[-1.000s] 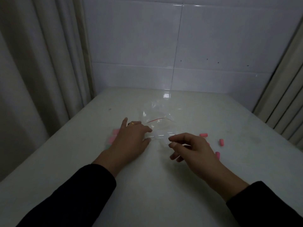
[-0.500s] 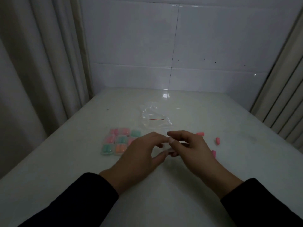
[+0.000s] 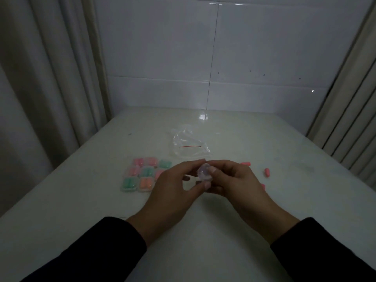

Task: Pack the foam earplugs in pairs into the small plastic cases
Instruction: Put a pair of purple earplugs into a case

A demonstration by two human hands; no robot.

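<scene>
Dim, bluish, grainy frame. Small glare patch at table (image 3: 264,210) far edge; tiled wall (image 3: 254,47) faintly reflective. Soft blur throughout; wide-angle bending at the sides.

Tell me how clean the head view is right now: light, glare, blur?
Head view: dim and grey overall; a bright glare spot on the table near the wall; the clear case pinched between left hand and right hand is soft, its contents unreadable; the curtains bow at the edges from the wide lens; the filled cases show colour but little detail.
</scene>
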